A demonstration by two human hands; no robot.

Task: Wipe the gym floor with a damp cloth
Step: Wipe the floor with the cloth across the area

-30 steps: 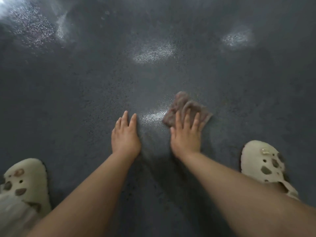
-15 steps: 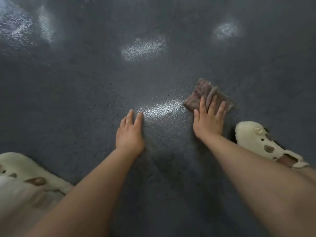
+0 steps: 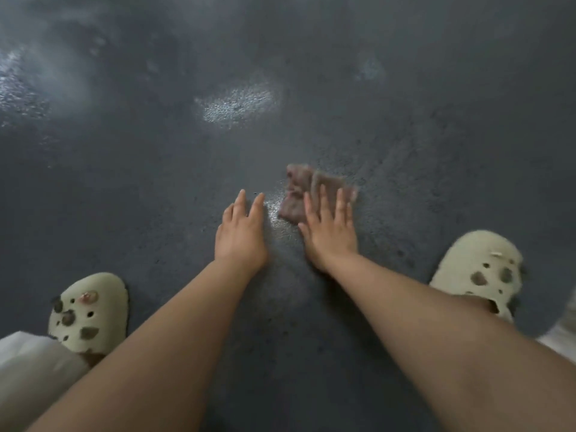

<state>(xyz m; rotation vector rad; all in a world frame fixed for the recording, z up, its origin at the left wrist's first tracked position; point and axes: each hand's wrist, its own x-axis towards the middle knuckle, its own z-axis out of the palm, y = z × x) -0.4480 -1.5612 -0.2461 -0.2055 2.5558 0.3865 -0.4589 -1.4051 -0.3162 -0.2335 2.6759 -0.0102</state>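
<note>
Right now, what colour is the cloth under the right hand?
Brownish mauve cloth, head view.

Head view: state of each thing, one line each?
cloth: crumpled, flat on the floor under the right fingers
right hand: fingers straight, pressing the cloth
left hand: flat on the floor, holding nothing
floor: dark, shiny wet-looking patches
left clog: worn
right clog: worn

Indoor room with dark speckled rubber-like floor [image 3: 405,88], gym-style
</note>
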